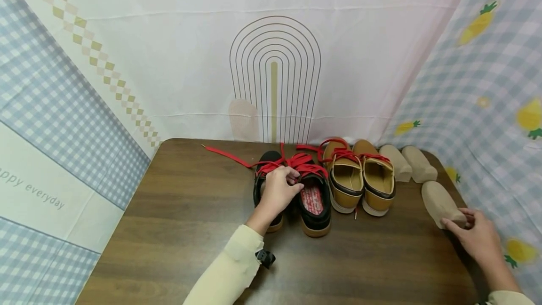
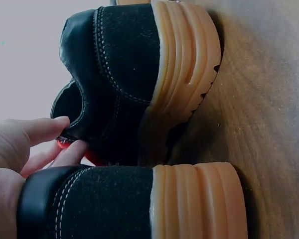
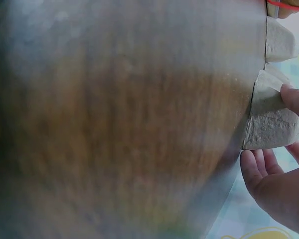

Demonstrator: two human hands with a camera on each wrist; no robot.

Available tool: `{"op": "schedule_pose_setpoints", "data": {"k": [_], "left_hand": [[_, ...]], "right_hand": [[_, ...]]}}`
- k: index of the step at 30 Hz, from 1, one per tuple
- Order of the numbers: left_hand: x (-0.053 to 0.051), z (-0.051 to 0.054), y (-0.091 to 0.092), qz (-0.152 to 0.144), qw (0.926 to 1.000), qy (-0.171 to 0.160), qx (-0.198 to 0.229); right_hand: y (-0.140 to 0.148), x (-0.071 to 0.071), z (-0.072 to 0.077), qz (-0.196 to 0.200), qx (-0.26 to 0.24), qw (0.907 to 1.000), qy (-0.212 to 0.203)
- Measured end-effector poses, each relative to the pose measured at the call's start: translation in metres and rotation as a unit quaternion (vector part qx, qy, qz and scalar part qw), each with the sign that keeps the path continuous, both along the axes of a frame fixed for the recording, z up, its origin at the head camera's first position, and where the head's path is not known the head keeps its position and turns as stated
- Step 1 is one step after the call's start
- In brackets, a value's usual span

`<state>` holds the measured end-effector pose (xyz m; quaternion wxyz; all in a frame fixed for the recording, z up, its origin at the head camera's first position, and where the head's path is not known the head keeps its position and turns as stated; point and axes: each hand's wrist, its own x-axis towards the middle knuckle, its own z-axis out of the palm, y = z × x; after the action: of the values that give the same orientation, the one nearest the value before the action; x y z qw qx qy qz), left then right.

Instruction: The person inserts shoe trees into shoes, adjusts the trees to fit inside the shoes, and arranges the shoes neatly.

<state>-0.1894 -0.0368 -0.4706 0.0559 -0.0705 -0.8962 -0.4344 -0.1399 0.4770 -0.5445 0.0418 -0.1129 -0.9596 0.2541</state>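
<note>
Worktop (image 1: 161,244): brown, wood-grained
Left hand (image 1: 277,191): nearly closed, pinching one black shoe (image 1: 315,223) at its opening
Right hand (image 1: 479,235): half-curled, gripping a beige form (image 1: 439,203) by its end

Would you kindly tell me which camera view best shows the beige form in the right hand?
The head view, which shows the beige form nearly whole, the right hand covering only part of its near end. The right wrist view shows mainly its blunt end, near the picture's edge; the left wrist view does not show it.
</note>
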Motion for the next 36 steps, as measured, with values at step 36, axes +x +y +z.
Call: {"op": "schedule_pose_setpoints", "data": {"k": [36], "left_hand": [[-0.0022,-0.0044,-0.0074,-0.017,0.9976,-0.020,0.064]], "right_hand": [[-0.0040,0.0062,0.0050,0.000,0.037,0.9985,0.040]]}}
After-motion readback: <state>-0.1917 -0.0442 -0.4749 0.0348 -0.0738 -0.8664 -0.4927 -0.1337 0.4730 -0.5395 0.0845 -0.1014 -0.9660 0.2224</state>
